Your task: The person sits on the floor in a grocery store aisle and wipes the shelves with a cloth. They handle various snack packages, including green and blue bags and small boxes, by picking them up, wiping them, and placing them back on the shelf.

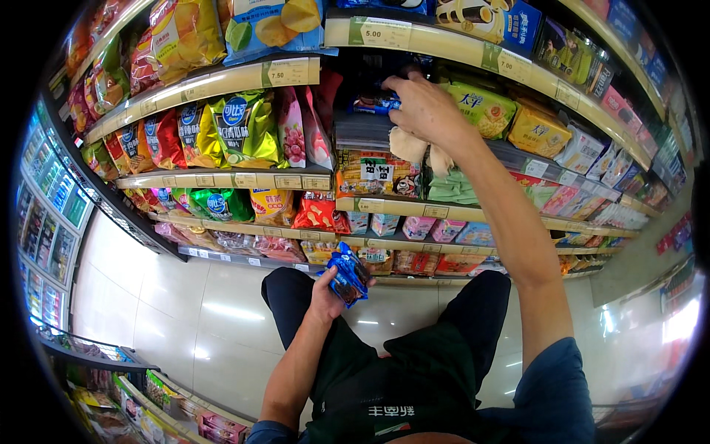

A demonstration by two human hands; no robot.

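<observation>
My left hand (326, 294) holds blue cookie packets (349, 275) above my lap, between my knees. More than one packet seems to be bunched there. At a shelf in front, my right hand (424, 108) reaches into a dark gap. Its fingertips are at a blue cookie packet (373, 104) lying on that shelf; whether they grip it is unclear. A cream cloth (407, 144) hangs from beneath the same hand, over the shelf's front edge. Green cracker packs (480, 108) stand just right of my right wrist.
Yellow cracker packs (538, 130) line the shelf further right. Chip bags (241, 127) fill the shelves on the left. A price rail (421, 36) juts out above my right hand. Orange snack packs (380, 172) sit one shelf below. Glass-door coolers (52, 222) stand at far left, beyond the tiled floor (166, 294).
</observation>
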